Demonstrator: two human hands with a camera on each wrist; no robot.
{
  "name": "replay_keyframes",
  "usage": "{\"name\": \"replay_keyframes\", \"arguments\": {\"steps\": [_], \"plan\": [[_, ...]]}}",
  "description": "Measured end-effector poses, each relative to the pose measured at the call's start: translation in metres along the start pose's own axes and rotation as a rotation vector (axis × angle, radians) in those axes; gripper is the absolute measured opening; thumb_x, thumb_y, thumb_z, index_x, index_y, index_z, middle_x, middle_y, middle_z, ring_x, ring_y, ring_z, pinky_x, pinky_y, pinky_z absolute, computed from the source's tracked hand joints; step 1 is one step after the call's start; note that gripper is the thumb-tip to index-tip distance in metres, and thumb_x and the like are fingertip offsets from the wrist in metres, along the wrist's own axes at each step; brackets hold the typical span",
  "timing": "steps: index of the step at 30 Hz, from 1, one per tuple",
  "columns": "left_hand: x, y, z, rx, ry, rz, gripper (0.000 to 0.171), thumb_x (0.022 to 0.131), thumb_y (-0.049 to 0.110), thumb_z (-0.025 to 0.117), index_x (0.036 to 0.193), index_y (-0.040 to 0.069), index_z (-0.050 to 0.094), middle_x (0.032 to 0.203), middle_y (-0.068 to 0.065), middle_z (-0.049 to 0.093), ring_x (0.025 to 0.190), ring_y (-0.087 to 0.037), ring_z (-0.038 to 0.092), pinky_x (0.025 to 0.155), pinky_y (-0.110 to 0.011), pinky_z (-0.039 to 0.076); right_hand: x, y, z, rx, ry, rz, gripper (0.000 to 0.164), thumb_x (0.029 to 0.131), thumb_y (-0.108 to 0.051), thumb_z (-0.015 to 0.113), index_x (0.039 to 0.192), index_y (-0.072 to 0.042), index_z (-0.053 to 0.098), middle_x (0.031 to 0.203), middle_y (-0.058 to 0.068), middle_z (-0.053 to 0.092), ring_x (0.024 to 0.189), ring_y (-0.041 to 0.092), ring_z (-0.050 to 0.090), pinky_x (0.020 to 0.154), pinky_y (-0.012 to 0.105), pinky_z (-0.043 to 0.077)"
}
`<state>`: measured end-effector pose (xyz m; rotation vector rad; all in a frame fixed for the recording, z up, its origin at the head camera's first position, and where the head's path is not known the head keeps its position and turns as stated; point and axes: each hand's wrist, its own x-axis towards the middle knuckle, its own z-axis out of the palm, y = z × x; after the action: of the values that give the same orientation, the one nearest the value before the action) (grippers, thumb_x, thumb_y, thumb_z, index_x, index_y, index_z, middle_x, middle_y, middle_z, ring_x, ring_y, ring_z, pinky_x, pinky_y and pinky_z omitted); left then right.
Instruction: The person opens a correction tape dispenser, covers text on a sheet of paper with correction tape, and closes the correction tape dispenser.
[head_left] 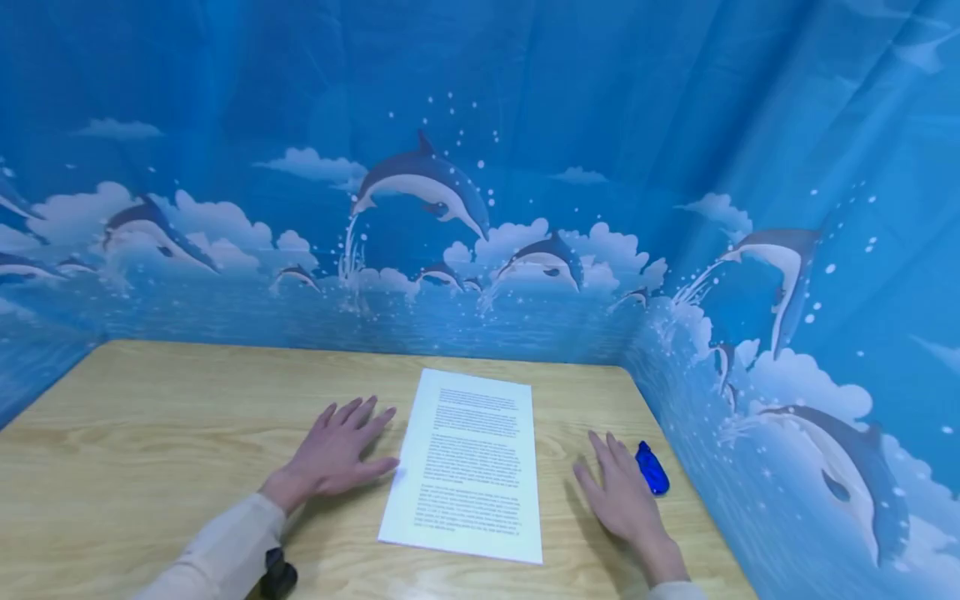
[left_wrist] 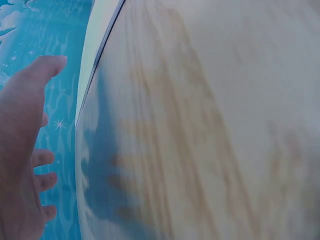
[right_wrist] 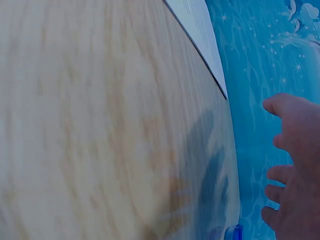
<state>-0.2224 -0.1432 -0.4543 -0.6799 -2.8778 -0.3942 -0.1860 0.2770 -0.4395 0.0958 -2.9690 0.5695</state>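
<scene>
A white sheet of paper (head_left: 468, 467) printed with several paragraphs lies on the wooden table, slightly slanted. To its left my left hand (head_left: 341, 454) is spread, palm down, the thumb tip right at the paper's left edge. My right hand (head_left: 618, 492) hovers with extended fingers to the right of the sheet, its shadow falling on the wood. Just beyond that hand's outer side lies a small blue glossy object (head_left: 652, 469) with a narrow tip, shaped like a correction tape dispenser. Both wrist views show the hands, left (left_wrist: 25, 130) and right (right_wrist: 295, 165), holding nothing.
The pale wood-grain table (head_left: 187, 417) reaches back to a blue curtain (head_left: 300, 83) printed with dolphins and clouds. The same curtain hangs close along the table's right edge. A black wrist device (head_left: 278, 575) shows beside the left sleeve.
</scene>
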Motion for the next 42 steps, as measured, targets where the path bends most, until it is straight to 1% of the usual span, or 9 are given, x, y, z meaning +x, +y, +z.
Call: {"name": "replay_keyframes", "arguments": {"steps": [4, 11, 17, 21, 23, 27, 30, 35, 42], "plan": [[0.005, 0.003, 0.002, -0.002, -0.011, 0.021, 0.080, 0.087, 0.069, 0.046, 0.147, 0.015, 0.039, 0.150, -0.020, 0.030, 0.136, -0.041, 0.027, 0.108, -0.063, 0.013, 0.001, 0.009, -0.004, 0.013, -0.004, 0.023, 0.064, 0.100, -0.046, 0.042, 0.151, -0.009, 0.028, 0.151, 0.028, 0.021, 0.137, 0.047, 0.018, 0.104, 0.065, 0.018], [0.021, 0.015, 0.001, -0.032, -0.022, 0.092, 0.079, 0.088, 0.067, 0.047, 0.148, 0.017, 0.038, 0.150, -0.019, 0.031, 0.135, -0.041, 0.029, 0.108, -0.061, 0.015, 0.005, 0.024, -0.013, 0.027, -0.001, 0.059, 0.065, 0.101, -0.044, 0.041, 0.150, -0.004, 0.026, 0.151, 0.030, 0.017, 0.136, 0.050, 0.016, 0.104, 0.066, 0.017], [0.041, 0.034, 0.004, -0.038, -0.070, 0.182, 0.076, 0.090, 0.066, 0.044, 0.150, 0.019, 0.035, 0.152, -0.017, 0.030, 0.137, -0.037, 0.027, 0.109, -0.059, 0.016, 0.004, 0.044, -0.019, 0.049, 0.006, 0.110, 0.066, 0.101, -0.041, 0.043, 0.150, -0.001, 0.024, 0.149, 0.033, 0.016, 0.134, 0.052, 0.016, 0.104, 0.065, 0.017], [0.049, 0.046, 0.008, -0.058, -0.124, 0.228, 0.075, 0.092, 0.065, 0.042, 0.151, 0.021, 0.031, 0.154, -0.015, 0.026, 0.138, -0.035, 0.025, 0.110, -0.056, 0.016, 0.001, 0.056, -0.021, 0.059, 0.012, 0.146, 0.065, 0.100, -0.036, 0.046, 0.148, 0.002, 0.025, 0.147, 0.037, 0.018, 0.132, 0.054, 0.018, 0.104, 0.065, 0.019], [0.052, 0.053, 0.010, -0.075, -0.145, 0.253, 0.075, 0.092, 0.064, 0.041, 0.152, 0.021, 0.029, 0.154, -0.014, 0.025, 0.139, -0.034, 0.025, 0.110, -0.055, 0.016, 0.000, 0.060, -0.021, 0.054, 0.008, 0.168, 0.066, 0.099, -0.034, 0.048, 0.148, 0.003, 0.024, 0.146, 0.038, 0.019, 0.131, 0.055, 0.020, 0.103, 0.066, 0.021], [0.060, 0.067, 0.014, -0.090, -0.174, 0.298, 0.072, 0.093, 0.061, 0.043, 0.152, 0.023, 0.028, 0.155, -0.012, 0.024, 0.139, -0.032, 0.024, 0.110, -0.053, 0.018, -0.001, 0.066, -0.022, 0.046, 0.042, 0.189, 0.067, 0.097, -0.032, 0.053, 0.146, 0.006, 0.028, 0.141, 0.036, 0.031, 0.125, 0.053, 0.032, 0.099, 0.064, 0.030], [0.064, 0.076, 0.016, -0.111, -0.197, 0.316, 0.070, 0.094, 0.059, 0.045, 0.152, 0.024, 0.028, 0.155, -0.012, 0.024, 0.139, -0.032, 0.024, 0.110, -0.053, 0.020, 0.000, 0.068, -0.021, 0.040, 0.059, 0.197, 0.069, 0.095, -0.032, 0.055, 0.143, 0.010, 0.030, 0.137, 0.036, 0.036, 0.122, 0.053, 0.038, 0.097, 0.062, 0.034], [0.067, 0.087, 0.021, -0.118, -0.220, 0.346, 0.070, 0.094, 0.059, 0.044, 0.152, 0.024, 0.029, 0.155, -0.011, 0.026, 0.138, -0.031, 0.027, 0.109, -0.053, 0.023, 0.001, 0.070, -0.019, 0.023, 0.058, 0.237, 0.073, 0.093, -0.035, 0.057, 0.138, 0.017, 0.031, 0.134, 0.040, 0.037, 0.119, 0.055, 0.038, 0.096, 0.062, 0.035], [0.071, 0.102, 0.025, -0.100, -0.248, 0.387, 0.068, 0.094, 0.061, 0.042, 0.152, 0.028, 0.028, 0.154, -0.009, 0.028, 0.138, -0.028, 0.028, 0.108, -0.051, 0.026, -0.001, 0.074, -0.015, 0.009, 0.059, 0.319, 0.076, 0.091, -0.038, 0.058, 0.136, 0.017, 0.034, 0.132, 0.042, 0.037, 0.118, 0.059, 0.032, 0.095, 0.064, 0.033]]}}
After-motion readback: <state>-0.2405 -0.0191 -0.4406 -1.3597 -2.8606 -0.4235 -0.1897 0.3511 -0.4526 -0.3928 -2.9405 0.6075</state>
